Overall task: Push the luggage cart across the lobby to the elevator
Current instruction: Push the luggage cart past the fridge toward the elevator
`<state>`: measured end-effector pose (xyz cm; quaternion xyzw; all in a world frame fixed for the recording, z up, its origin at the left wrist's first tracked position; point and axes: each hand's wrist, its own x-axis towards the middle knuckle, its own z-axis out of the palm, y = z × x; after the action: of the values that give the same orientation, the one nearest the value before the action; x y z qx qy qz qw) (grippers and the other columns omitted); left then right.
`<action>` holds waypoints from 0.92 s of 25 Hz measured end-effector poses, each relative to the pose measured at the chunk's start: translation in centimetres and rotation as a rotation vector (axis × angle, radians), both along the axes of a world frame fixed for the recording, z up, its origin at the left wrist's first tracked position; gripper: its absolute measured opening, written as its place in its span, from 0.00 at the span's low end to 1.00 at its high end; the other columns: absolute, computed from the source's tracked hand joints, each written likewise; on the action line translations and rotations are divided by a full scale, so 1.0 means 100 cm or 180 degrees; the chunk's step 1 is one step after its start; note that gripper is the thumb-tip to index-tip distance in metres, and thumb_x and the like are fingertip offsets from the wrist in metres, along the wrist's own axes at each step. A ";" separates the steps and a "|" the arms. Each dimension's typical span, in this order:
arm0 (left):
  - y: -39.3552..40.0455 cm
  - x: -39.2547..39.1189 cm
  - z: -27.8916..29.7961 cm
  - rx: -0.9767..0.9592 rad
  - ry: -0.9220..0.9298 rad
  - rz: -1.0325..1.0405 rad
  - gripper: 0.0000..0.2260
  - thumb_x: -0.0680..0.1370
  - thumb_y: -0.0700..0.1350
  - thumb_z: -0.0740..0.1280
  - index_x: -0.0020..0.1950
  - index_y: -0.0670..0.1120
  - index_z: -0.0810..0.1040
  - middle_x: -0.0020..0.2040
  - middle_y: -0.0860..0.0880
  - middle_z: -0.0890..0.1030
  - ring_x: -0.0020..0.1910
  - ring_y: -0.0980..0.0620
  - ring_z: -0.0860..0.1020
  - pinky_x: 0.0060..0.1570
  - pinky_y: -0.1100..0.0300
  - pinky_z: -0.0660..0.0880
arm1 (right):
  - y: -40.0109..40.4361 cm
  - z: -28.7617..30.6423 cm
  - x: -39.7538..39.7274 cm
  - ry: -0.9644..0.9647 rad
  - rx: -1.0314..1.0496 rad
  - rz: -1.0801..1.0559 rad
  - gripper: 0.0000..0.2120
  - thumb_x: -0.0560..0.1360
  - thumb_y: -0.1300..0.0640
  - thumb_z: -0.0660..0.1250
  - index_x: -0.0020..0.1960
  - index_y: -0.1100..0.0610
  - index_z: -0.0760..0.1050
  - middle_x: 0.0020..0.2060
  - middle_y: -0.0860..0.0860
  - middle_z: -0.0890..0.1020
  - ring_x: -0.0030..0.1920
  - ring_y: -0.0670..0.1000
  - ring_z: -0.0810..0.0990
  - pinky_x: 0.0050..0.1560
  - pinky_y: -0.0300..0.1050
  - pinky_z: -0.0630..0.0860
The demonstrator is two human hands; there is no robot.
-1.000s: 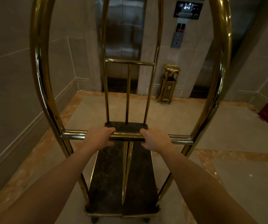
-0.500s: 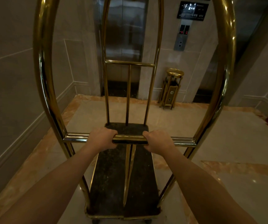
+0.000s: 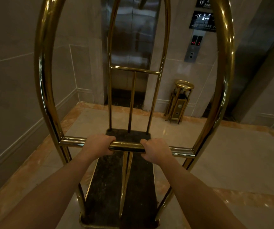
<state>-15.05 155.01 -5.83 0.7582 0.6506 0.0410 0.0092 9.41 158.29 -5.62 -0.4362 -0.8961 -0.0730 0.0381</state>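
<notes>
I have both hands wrapped around the polished brass crossbar (image 3: 126, 145) of the brass-framed luggage cart (image 3: 45, 83): my left hand (image 3: 98, 145) curls over it from above with the fingers folded down the far side, and my right hand (image 3: 156, 151) clamps it the same way just beside, a short stretch of bare bar showing between them. Both forearms reach straight out from the bottom of the view. Below the bar, two thin brass rods drop toward the cart's dark, speckled carpeted deck (image 3: 103, 187), which carries no bags. The two thick arched brass uprights rise on either side of my hands and run out of the top of the view, and a narrower arched frame with a crossbar stands at the deck's far end. The cart sits on glossy cream marble floor (image 3: 223, 154) edged with an orange-veined border, pointed at the closed brushed-steel elevator doors (image 3: 131, 38) ahead, with open floor between. Right of those doors, a steel call panel (image 3: 192, 47) with red lit digits is set in the wall under dark floor signs, and a gold-rimmed standing ashtray bin (image 3: 179, 101) stands against the wall below it. Pale stone panelling (image 3: 9, 71) runs along my left.
</notes>
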 end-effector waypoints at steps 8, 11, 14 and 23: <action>0.094 -0.017 0.000 0.0098 0.0032 -0.0055 0.10 0.72 0.54 0.71 0.52 0.57 0.77 0.42 0.55 0.81 0.41 0.56 0.79 0.44 0.55 0.80 | 0.099 -0.001 -0.016 -0.0025 0.0095 -0.0011 0.12 0.76 0.46 0.66 0.54 0.52 0.71 0.35 0.46 0.71 0.33 0.49 0.71 0.35 0.43 0.67; 0.133 -0.027 0.002 0.0079 -0.0027 -0.0125 0.10 0.73 0.52 0.71 0.53 0.56 0.77 0.44 0.55 0.81 0.43 0.55 0.79 0.45 0.58 0.78 | 0.137 -0.001 -0.027 0.0001 0.0111 -0.0037 0.11 0.76 0.47 0.67 0.53 0.52 0.71 0.34 0.46 0.72 0.32 0.48 0.71 0.34 0.42 0.67; 0.171 -0.036 0.004 0.0110 0.0000 -0.0147 0.10 0.74 0.52 0.70 0.54 0.55 0.77 0.46 0.54 0.81 0.44 0.54 0.80 0.46 0.58 0.77 | 0.174 0.000 -0.039 -0.0013 0.0151 -0.0087 0.10 0.75 0.48 0.68 0.51 0.53 0.72 0.33 0.46 0.72 0.31 0.49 0.70 0.33 0.43 0.66; 0.272 -0.066 -0.002 0.0093 -0.0146 -0.0201 0.10 0.74 0.51 0.71 0.54 0.55 0.76 0.46 0.54 0.81 0.44 0.55 0.79 0.46 0.58 0.78 | 0.271 0.001 -0.064 -0.0036 0.0059 -0.0075 0.10 0.75 0.49 0.67 0.52 0.53 0.73 0.35 0.47 0.72 0.32 0.49 0.71 0.34 0.43 0.66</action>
<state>-21.65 182.24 -6.05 0.7773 0.6253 0.0675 0.0143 2.97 185.41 -5.54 -0.4459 -0.8904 -0.0841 0.0362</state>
